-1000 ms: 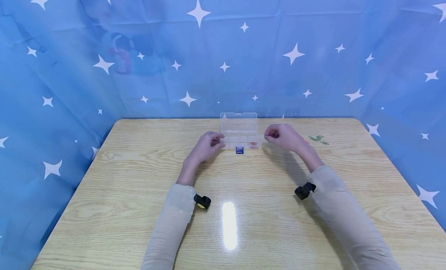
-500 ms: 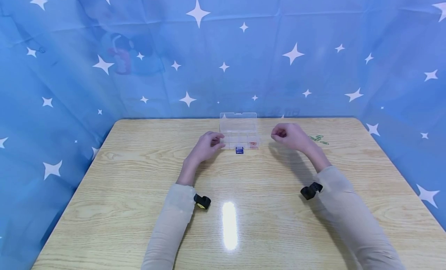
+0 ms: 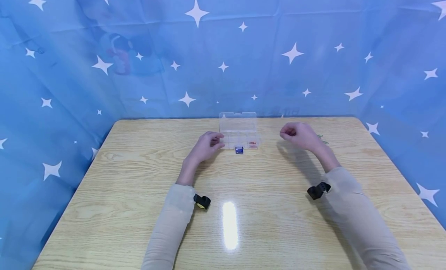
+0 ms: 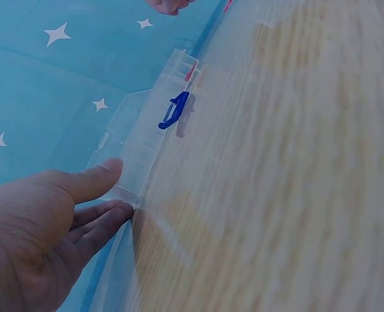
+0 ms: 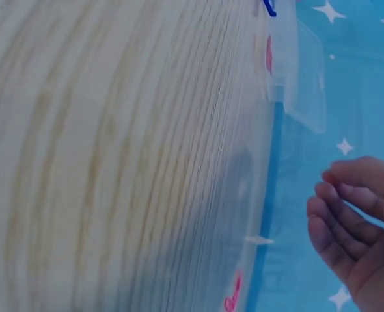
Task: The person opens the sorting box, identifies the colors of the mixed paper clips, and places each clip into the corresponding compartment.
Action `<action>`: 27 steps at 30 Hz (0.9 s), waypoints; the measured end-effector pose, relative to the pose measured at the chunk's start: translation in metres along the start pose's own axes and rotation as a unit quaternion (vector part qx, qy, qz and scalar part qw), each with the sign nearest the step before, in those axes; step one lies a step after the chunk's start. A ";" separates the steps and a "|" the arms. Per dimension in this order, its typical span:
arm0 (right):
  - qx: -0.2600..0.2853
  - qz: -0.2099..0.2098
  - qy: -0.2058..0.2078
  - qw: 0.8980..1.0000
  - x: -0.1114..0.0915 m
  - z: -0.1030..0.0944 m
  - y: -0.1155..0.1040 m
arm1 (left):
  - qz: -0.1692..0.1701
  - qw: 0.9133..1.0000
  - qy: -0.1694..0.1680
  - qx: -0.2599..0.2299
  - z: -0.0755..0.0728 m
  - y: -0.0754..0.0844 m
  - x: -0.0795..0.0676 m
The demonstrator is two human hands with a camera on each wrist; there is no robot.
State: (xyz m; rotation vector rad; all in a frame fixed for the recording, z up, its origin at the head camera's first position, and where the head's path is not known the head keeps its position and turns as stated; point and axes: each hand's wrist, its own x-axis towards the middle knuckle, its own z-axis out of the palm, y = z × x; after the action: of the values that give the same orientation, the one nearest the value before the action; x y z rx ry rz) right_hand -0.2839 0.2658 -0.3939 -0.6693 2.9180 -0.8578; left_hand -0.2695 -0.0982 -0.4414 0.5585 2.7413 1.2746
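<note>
A clear plastic compartment box (image 3: 238, 136) stands at the far side of the table, its lid (image 3: 238, 122) raised. A blue latch (image 3: 239, 150) juts from its front. Red paper clips (image 3: 252, 145) lie in the front right compartment. My left hand (image 3: 206, 146) touches the box's left end, thumb and fingers nearly straight and apart; in the left wrist view the fingertips (image 4: 125, 208) meet its lower corner. To the right of the box, above the table, is my right hand (image 5: 361, 208), fingers loosely bent, thumb near the index finger, with nothing visible between them.
Green paper clips (image 3: 325, 142) lie right of the right hand, partly hidden behind its wrist. A red paper clip (image 5: 233, 296) shows low in the right wrist view. A blue curtain with white stars (image 3: 244, 61) hangs behind the wooden table (image 3: 139, 161).
My right hand has moved right, away from the box, and now covers part of the green paper clips. The left hand and the box have stayed in place.
</note>
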 end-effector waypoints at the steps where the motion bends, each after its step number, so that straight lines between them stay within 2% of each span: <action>1: -0.001 0.003 0.000 1.000 -0.001 -0.001 0.001 | 0.000 1.000 0.000 0.000 0.000 0.000 0.000; 21: 0.025 0.059 -0.003 0.998 -0.021 -0.018 0.033 | 0.002 1.000 -0.002 -0.001 0.000 0.001 0.000; 27: 0.018 0.072 -0.004 0.997 -0.027 -0.022 0.038 | 0.001 1.000 -0.004 -0.001 0.000 0.000 0.000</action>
State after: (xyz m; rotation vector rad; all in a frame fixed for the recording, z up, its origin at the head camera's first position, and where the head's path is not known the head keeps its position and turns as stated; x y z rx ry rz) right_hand -0.2777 0.3169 -0.3971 -0.4523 2.8940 -0.8863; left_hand -0.2692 -0.0986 -0.4410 0.5638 2.7346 1.2724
